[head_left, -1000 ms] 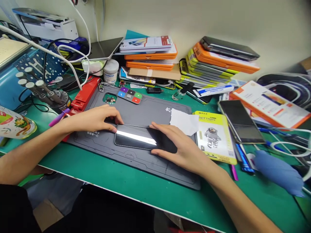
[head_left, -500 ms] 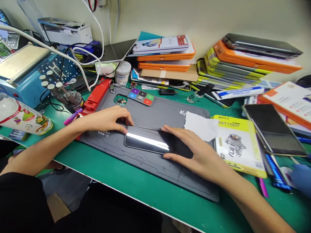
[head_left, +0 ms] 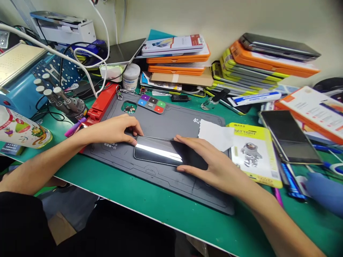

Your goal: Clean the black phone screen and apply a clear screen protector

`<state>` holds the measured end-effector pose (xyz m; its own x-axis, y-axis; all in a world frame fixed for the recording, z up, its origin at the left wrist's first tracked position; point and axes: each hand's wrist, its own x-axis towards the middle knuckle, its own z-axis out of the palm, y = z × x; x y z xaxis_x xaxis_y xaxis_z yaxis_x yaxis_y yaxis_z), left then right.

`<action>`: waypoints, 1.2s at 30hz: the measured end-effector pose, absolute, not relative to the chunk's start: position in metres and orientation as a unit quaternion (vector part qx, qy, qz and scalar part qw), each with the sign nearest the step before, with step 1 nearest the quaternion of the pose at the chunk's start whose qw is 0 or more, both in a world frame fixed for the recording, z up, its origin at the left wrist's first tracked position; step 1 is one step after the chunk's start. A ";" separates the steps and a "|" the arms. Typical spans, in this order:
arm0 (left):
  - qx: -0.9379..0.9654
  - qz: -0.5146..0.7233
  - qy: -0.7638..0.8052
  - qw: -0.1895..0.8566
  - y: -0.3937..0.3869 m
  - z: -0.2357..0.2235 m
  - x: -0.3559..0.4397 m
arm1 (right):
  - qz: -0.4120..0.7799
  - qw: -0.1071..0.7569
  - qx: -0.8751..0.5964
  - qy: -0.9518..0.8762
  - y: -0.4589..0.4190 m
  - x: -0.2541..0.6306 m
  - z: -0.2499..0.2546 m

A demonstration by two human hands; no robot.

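One patterned cup stands far left, and I think a wide swing of my arm could knock it. Next come the grey screwdrivers and the red tool, close beyond my left arm. Little metal bits sit in the mat hole; a bump could mix them up. My left hand touches the left end of the shiny phone with its thumb, but I cannot tell if that grip pinches tight. The phone lies on the dark mat, on the green table. My right hand is clamped over its right part, thumb and fingers on the two long sides. If I push unevenly, the smooth phone might slip or twist. White paper and a yellow pack crowd my right hand. Another phone lies further right.
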<state>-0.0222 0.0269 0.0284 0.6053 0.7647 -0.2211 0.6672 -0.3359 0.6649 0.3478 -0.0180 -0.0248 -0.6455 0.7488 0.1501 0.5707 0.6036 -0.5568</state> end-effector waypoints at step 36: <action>0.846 0.066 0.401 0.346 0.035 0.025 -0.030 | 0.234 0.193 -0.364 -0.880 -0.016 0.344 -0.016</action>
<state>-0.0295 0.0349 0.0251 0.6704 0.7232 -0.1660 0.6324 -0.4399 0.6376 0.3441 -0.0160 -0.0165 -0.6603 0.7318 0.1689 0.5510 0.6248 -0.5532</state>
